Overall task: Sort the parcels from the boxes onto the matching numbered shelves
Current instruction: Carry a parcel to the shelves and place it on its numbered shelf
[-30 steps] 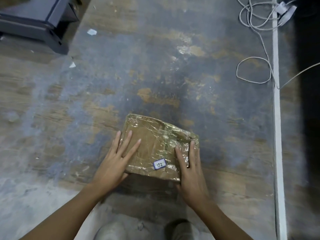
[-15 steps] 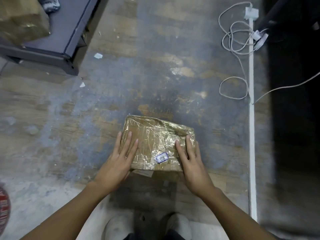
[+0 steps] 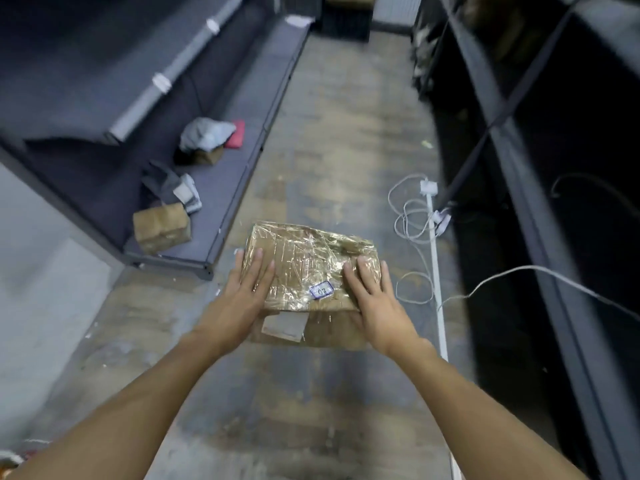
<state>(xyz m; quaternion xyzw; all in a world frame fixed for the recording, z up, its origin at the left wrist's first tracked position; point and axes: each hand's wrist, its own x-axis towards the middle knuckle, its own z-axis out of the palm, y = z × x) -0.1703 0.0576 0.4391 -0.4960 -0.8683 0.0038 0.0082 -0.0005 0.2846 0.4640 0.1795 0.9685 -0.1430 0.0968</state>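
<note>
lower centre of the frame: left hand (image 3: 242, 292) and right hand (image 3: 372, 299), fingers straight, laid flat on the top face of a tape-wrapped cardboard parcel (image 3: 304, 258), one at each side. thumbs hidden; any grip underneath not determinable. parcel carried above the floor (image 3: 329, 150) at frame centre, sticker (image 3: 322, 290) marked "02" near its near edge.

right of centre: white cable (image 3: 412, 216) looped on the floor.

left of centre: low dark shelf (image 3: 239, 161) holding a cardboard box (image 3: 161, 227), a dark pouch (image 3: 162, 183) and grey bags (image 3: 206, 133).

upper left: rail with white tags (image 3: 162, 82), numbers unreadable.

progress, as judged: several items already shelved; this parcel in transit, not yet placed. remaining: locate shelf 02, set parcel down there.
</note>
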